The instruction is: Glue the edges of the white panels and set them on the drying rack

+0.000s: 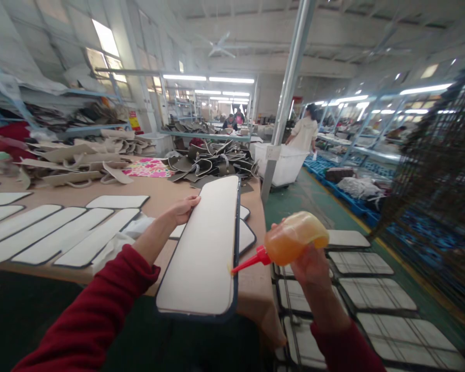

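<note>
My left hand (183, 208) grips the left edge of a long white panel (207, 253) with rounded corners and a dark rim, holding it up over the table edge. My right hand (309, 264) squeezes an orange glue bottle (296, 238). Its red nozzle (248, 262) touches the panel's right edge near the lower end. Both sleeves are dark red.
Several more white panels (62, 235) lie in a row on the brown table (163, 194). Piles of beige and dark cut pieces (213, 160) sit at the table's far side. A rack of gridded trays with panels (372, 289) stands to my right. A person in white (304, 133) stands further down the aisle.
</note>
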Demonstrator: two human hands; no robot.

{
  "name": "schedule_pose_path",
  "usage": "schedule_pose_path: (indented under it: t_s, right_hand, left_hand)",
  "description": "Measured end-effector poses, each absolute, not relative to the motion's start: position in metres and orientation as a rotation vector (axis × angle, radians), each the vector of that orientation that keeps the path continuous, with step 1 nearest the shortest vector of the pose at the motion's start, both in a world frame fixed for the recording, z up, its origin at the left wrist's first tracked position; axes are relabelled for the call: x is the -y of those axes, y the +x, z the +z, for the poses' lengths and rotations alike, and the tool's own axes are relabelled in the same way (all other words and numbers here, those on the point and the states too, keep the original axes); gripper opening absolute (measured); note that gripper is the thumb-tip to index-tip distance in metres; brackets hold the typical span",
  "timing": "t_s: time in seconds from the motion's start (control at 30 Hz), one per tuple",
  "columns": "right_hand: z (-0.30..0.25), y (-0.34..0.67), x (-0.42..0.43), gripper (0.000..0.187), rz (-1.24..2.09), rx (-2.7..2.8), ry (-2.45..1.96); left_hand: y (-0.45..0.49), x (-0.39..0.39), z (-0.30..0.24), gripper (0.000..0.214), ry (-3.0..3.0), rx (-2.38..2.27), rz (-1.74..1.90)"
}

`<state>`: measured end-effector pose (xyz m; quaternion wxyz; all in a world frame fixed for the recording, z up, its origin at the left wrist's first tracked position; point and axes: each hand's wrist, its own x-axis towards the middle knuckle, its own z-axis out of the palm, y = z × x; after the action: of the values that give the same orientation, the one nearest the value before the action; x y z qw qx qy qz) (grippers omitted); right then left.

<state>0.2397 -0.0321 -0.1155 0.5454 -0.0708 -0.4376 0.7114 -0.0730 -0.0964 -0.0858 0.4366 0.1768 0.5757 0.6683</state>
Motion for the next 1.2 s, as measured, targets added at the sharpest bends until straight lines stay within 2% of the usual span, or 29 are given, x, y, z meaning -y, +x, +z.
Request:
schedule_pose_path:
  t_s: [0.47, 0.67, 0.93, 1.2]
  right_hand:
    - [-0.104, 0.199, 0.041, 0.053, 1.675, 1.000, -0.208]
    - [-0.100, 0.180, 0.047, 0.070, 1.622, 1.070, -0.279]
    - [-0.115, 0.169, 0.046, 0.046, 1.581, 1.002, -0.301]
    - [-0.122, 0.161, 0.052, 0.054, 1.397, 0.903, -0.378]
  left_hand:
    - [-0.124, 0.096, -0.086, 0.019, 0.376, -1.447, 1.719]
    - [-0.148, 0.104, -0.091, 0.020, 0.305, -1.449, 1.759]
    - [-0.172, 0.114, -0.096, 0.023, 0.204, -1.410, 1.823]
    - [-0.192, 0.120, -0.111, 0.023, 0.104, -1.375, 1.875]
